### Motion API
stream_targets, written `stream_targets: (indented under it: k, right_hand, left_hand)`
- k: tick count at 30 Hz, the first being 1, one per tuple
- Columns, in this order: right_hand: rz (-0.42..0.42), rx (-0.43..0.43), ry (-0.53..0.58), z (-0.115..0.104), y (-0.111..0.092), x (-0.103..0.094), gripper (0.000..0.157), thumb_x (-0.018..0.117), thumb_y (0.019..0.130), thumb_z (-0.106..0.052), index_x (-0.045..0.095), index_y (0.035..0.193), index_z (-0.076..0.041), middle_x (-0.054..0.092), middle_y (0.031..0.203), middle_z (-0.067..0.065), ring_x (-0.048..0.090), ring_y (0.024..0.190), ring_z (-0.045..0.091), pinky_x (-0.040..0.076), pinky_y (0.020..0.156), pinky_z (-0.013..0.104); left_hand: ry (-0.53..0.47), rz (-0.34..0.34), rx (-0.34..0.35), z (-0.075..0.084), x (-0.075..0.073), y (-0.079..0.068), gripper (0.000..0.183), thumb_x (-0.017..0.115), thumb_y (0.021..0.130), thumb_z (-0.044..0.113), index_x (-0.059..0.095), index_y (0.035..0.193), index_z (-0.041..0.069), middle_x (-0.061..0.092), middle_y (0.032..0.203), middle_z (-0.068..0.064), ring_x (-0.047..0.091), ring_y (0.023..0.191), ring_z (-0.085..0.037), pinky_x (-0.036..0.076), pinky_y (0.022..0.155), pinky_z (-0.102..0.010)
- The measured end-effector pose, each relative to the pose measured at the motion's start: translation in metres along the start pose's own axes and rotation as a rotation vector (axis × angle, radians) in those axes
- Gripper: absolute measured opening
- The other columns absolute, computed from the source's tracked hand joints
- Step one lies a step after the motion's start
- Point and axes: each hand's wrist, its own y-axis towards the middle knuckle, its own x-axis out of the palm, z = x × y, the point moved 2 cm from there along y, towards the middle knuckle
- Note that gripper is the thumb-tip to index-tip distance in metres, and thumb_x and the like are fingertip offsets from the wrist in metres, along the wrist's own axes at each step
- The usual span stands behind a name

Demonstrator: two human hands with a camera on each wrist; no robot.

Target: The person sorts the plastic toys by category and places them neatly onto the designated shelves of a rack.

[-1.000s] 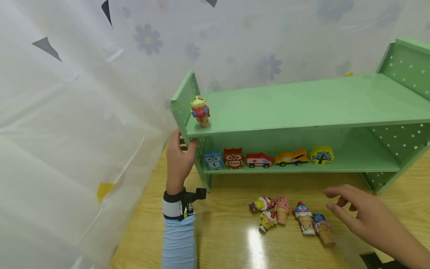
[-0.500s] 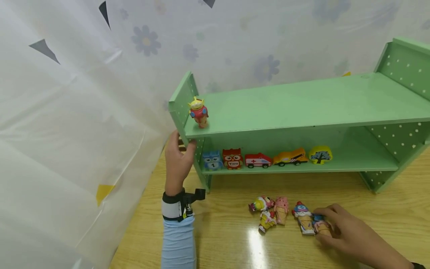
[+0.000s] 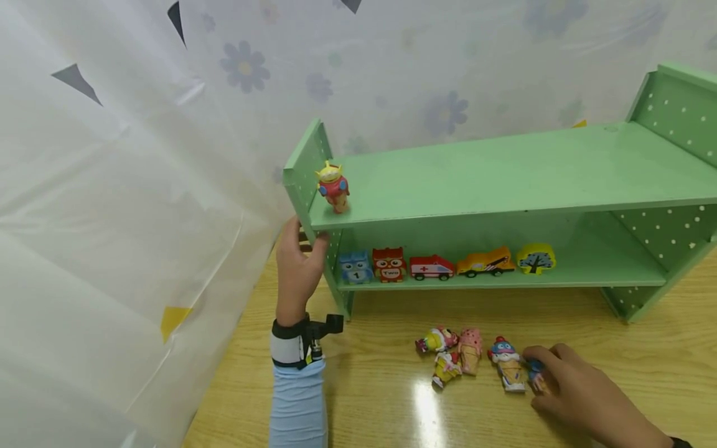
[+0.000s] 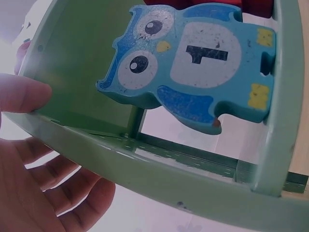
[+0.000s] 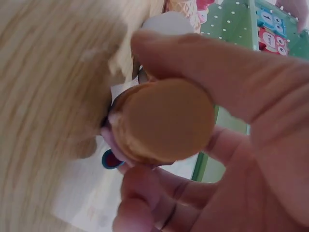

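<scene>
My left hand [image 3: 299, 274] holds the left side panel of a green shelf [image 3: 504, 174], thumb on the inner side and fingers outside, as the left wrist view shows. Near that thumb stands a blue owl block [image 4: 193, 63] marked 1. On the table my right hand [image 3: 582, 389] pinches an ice-cream cone figure [image 3: 538, 376] between thumb and fingers. Its round tan base [image 5: 169, 121] faces the right wrist camera; its top is mostly hidden. Just left of it lies another cone figure [image 3: 508, 364] with a blue face and red cap.
More small figures, with a pink cone [image 3: 470, 351] among them, lie left of these. On the lower shelf stand a red owl [image 3: 389, 264], an ambulance [image 3: 432, 267], a tow truck [image 3: 485, 262] and a tree block [image 3: 536, 259]. A red-and-yellow figure [image 3: 334, 190] stands on top.
My right hand has moved left and down to the rightmost cone figure and taken hold of it, and the figure has turned slightly. The left hand stays on the shelf's side.
</scene>
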Motion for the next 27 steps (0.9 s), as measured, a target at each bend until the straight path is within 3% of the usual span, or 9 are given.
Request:
stream_targets:
  k: [7, 11, 14, 18, 22, 27]
  right_hand:
    - [0.024, 0.008, -0.027, 0.001, -0.004, 0.001, 0.047, 0.071, 0.070, -0.012, 0.058, 0.115, -0.014, 0.056, 0.091, 0.008, 0.045, 0.062, 0.015, 0.041, 0.051, 0.031]
    - [0.036, 0.036, -0.002, 0.004, -0.007, -0.004, 0.044, 0.070, 0.071, -0.014, 0.057, 0.113, -0.016, 0.062, 0.094, 0.008, 0.048, 0.064, 0.016, 0.044, 0.053, 0.035]
    - [0.067, 0.037, 0.063, 0.008, -0.009, -0.011, 0.043, 0.071, 0.073, -0.013, 0.056, 0.113, -0.015, 0.064, 0.090, 0.005, 0.047, 0.064, 0.013, 0.042, 0.052, 0.033]
    - [0.199, -0.043, 0.178, 0.010, -0.013, -0.018, 0.040, 0.072, 0.079, -0.008, 0.053, 0.114, -0.016, 0.059, 0.080, -0.001, 0.040, 0.059, 0.002, 0.035, 0.047, 0.025]
    - [0.312, -0.128, 0.325, 0.006, -0.014, -0.024, 0.031, 0.065, 0.087, -0.004, 0.055, 0.113, -0.017, 0.060, 0.080, -0.002, 0.047, 0.061, -0.002, 0.040, 0.048, 0.021]
    - [0.359, -0.200, 0.492, -0.005, -0.013, -0.035, 0.029, 0.062, 0.088, 0.004, 0.056, 0.112, -0.011, 0.064, 0.091, -0.005, 0.063, 0.073, 0.005, 0.051, 0.059, 0.018]
  left_hand:
    - [-0.011, -0.002, -0.004, 0.000, 0.000, 0.000, 0.040, 0.057, 0.091, 0.007, 0.050, 0.129, -0.004, 0.057, 0.120, -0.025, 0.057, 0.100, -0.034, 0.054, 0.078, -0.053]
    - [-0.013, 0.003, 0.000, 0.000, 0.000, 0.000, 0.040, 0.057, 0.091, 0.006, 0.050, 0.129, -0.004, 0.058, 0.119, -0.025, 0.057, 0.100, -0.034, 0.054, 0.077, -0.052]
    - [-0.015, 0.003, 0.001, 0.000, 0.000, 0.000, 0.040, 0.057, 0.091, 0.006, 0.050, 0.129, -0.004, 0.058, 0.118, -0.025, 0.057, 0.099, -0.034, 0.054, 0.077, -0.052]
    - [-0.020, 0.005, 0.003, 0.000, 0.000, 0.000, 0.039, 0.057, 0.091, 0.006, 0.051, 0.129, -0.004, 0.058, 0.117, -0.025, 0.058, 0.099, -0.034, 0.054, 0.076, -0.052]
    - [-0.023, 0.010, 0.005, 0.001, 0.000, 0.001, 0.039, 0.057, 0.091, 0.006, 0.051, 0.128, -0.004, 0.059, 0.117, -0.025, 0.058, 0.098, -0.035, 0.055, 0.076, -0.052]
    - [-0.021, 0.011, 0.008, 0.000, 0.000, 0.000, 0.039, 0.057, 0.090, 0.005, 0.051, 0.128, -0.004, 0.059, 0.116, -0.026, 0.059, 0.098, -0.037, 0.055, 0.076, -0.053]
